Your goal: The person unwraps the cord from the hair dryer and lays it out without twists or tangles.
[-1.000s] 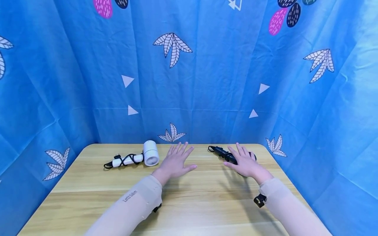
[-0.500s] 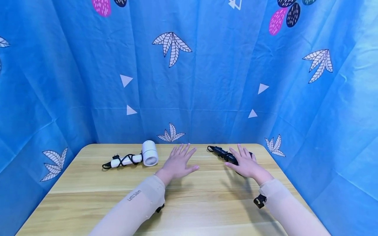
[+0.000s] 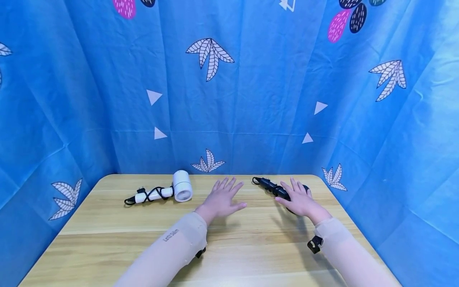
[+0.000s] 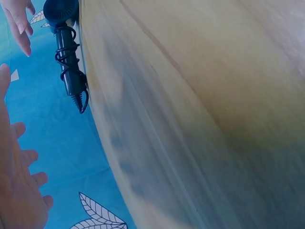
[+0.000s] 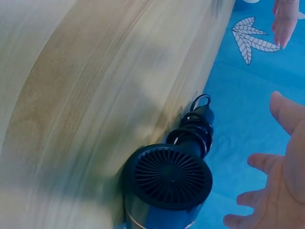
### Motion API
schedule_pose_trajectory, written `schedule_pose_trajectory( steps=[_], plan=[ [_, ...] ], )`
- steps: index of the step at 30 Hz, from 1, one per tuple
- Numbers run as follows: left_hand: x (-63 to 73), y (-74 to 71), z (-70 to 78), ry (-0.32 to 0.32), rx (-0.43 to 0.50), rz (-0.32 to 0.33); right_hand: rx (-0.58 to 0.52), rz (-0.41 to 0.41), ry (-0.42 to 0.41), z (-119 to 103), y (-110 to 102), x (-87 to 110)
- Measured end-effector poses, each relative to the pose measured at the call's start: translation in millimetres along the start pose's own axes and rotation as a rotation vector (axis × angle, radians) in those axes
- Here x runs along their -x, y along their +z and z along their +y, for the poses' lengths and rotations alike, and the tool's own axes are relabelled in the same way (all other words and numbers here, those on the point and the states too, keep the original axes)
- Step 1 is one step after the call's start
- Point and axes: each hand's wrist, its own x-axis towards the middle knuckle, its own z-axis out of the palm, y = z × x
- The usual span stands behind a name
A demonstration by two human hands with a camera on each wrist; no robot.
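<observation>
My left hand hovers over the middle of the table with fingers spread, holding nothing. To its left lies a white hair dryer, its black cord wound around the handle. My right hand, fingers also spread, is above a black hair dryer and hides part of its head in the head view. The right wrist view shows the black dryer's round vented end and wrapped cord, with a gap between it and my palm. In the left wrist view the same dryer lies beyond my left fingers.
The light wooden table has its far edge close to a blue curtain printed with leaves and triangles. The curtain also hangs along both sides. Pale sleeves cover both forearms, with a black clip under the right one.
My left hand has drifted to the right and slightly nearer to me. My right hand has shifted only slightly. Both hair dryers lie where they were.
</observation>
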Motion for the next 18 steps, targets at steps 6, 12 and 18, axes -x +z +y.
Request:
schedule_pose_trajectory(
  steps=[6, 12, 18],
  plan=[
    [0.0, 4.8, 1.4, -0.002, 0.009, -0.019, -0.016, 0.014, 0.0, 5, 3, -3.0],
    [-0.6, 6.4, 4.1, -0.001, -0.003, -0.021, -0.019, 0.03, 0.001, 9, 5, -2.6],
    [-3.3, 9.7, 6.8, -0.002, -0.004, -0.048, -0.019, 0.037, 0.017, 11, 7, -3.5]
  ],
)
